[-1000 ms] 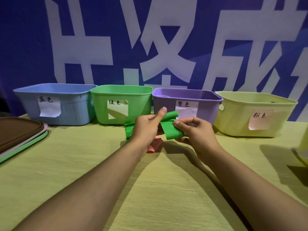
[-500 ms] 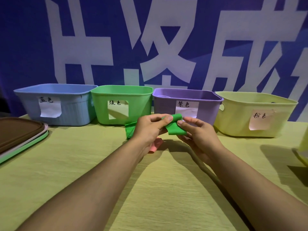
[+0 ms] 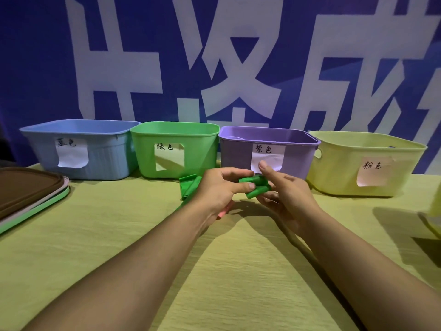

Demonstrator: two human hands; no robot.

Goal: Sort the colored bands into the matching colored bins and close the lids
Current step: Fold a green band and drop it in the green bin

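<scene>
At the far left edge of the yellow-green wood-grain desk (image 3: 114,235) lies a stack of flat plastic lids (image 3: 26,194), a brown one on top, a pale pink one under it and a green one at the bottom. Along the back of the desk four open plastic bins stand in a row, each with a white paper label bearing handwritten characters: the light blue ribbed bin (image 3: 78,149), the green bin (image 3: 176,149) touching it, the purple bin (image 3: 267,151) just beside that, and the pale yellow bin (image 3: 365,163) at the right end. Behind them hangs a blue banner with large white characters (image 3: 238,56).

In front of the green and purple bins, above the desk, both hands work on one flat green elastic band (image 3: 256,189). The left hand (image 3: 219,189) has its fingers curled round the band, thumb tip pressing on the rolled portion, while a loose tail of the band sticks out to the left of the hand. Under this hand a bit of a pink band (image 3: 223,212) shows on the desk. The right hand (image 3: 286,197) supports the rolled end from the right, fingers curled under it, forefinger raised over the top.

At the right edge, part of another pale object is cut off.
</scene>
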